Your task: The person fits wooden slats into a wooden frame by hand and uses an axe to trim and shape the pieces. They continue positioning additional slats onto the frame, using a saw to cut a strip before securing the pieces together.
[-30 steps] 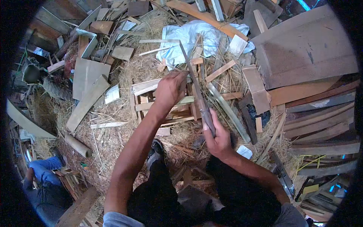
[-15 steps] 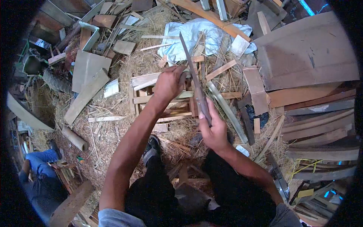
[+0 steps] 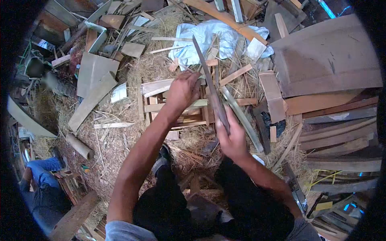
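Note:
My right hand is wrapped around the lower end of a long, dark, tapering machete. Its narrow tip points away from me, over the pale blue cloth. Just left of the blade, my left hand curls its fingers over the far wooden slat of a small slatted crate. The hand itself covers part of that slat. Between my feet and the cloth, the crate rests on the straw-strewn ground, with open gaps between its slats.
A crumpled pale blue cloth lies beyond the crate. Loose boards and offcuts litter the ground on the left. To the right are a large brown sheet and stacked planks. Another person is at the lower left.
The machete's lower end has swung slightly right and toward me, with my right hand turning around it. My left hand stays at the crate, its fingers shifted slightly.

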The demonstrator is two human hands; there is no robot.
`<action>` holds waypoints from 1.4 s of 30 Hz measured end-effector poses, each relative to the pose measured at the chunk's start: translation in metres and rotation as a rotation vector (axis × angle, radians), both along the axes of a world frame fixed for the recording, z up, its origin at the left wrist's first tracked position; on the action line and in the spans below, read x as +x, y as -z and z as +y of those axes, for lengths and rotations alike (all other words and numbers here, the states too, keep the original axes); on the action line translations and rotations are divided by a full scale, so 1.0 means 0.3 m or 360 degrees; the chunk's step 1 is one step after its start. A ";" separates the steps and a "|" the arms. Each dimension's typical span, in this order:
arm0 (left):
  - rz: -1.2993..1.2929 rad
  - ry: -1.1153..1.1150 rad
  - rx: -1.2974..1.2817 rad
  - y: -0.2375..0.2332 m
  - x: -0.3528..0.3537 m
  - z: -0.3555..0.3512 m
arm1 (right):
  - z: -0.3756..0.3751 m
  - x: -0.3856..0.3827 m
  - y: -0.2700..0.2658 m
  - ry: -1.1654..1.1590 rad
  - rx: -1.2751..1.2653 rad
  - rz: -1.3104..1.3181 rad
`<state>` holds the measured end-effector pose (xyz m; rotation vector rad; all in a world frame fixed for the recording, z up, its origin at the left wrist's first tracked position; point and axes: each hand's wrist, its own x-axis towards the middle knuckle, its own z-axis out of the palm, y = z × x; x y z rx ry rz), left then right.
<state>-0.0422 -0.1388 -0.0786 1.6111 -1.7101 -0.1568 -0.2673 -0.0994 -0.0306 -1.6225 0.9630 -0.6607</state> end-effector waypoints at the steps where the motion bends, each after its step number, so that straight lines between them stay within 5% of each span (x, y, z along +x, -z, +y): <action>1: 0.0042 -0.0033 0.0106 0.000 -0.009 0.000 | -0.015 0.017 -0.006 0.0019 0.0020 -0.0019; 3: 0.0093 -0.0102 0.0306 -0.020 0.003 -0.006 | -0.007 0.043 -0.019 0.0043 0.0012 -0.0090; 9: 0.0034 -0.0008 0.0048 -0.002 -0.006 -0.006 | 0.000 -0.005 -0.043 0.0010 -0.0143 0.0339; 11: 0.0089 -0.0049 0.0181 -0.006 -0.005 -0.001 | -0.058 0.042 0.013 0.0065 0.0029 -0.0099; 13: 0.0004 -0.0024 0.0094 -0.017 0.000 0.007 | -0.083 0.087 -0.028 0.0153 0.0309 -0.0455; 17: -0.0002 -0.0027 0.0094 0.001 -0.004 -0.006 | -0.140 0.027 -0.192 0.0278 -0.0122 -0.0742; 26: -0.0550 0.0269 0.0288 -0.037 0.078 0.000 | -0.396 -0.007 -0.489 0.0187 -0.0291 -0.0376; 28: -0.0550 0.0296 0.0376 -0.079 0.088 0.005 | -0.446 0.006 -0.479 0.0243 -0.0020 -0.0260; 32: -0.0515 0.0013 0.0442 -0.017 0.081 0.007 | -0.455 -0.023 -0.396 0.0322 -0.0363 -0.0106; 35: -0.0428 0.0059 0.0694 -0.060 0.085 -0.001 | -0.314 -0.041 -0.389 0.0295 -0.0558 0.0067; 42: -0.0515 0.0017 0.0812 -0.073 0.082 -0.031 | 0.115 0.069 -0.113 0.0611 -0.0203 -0.0251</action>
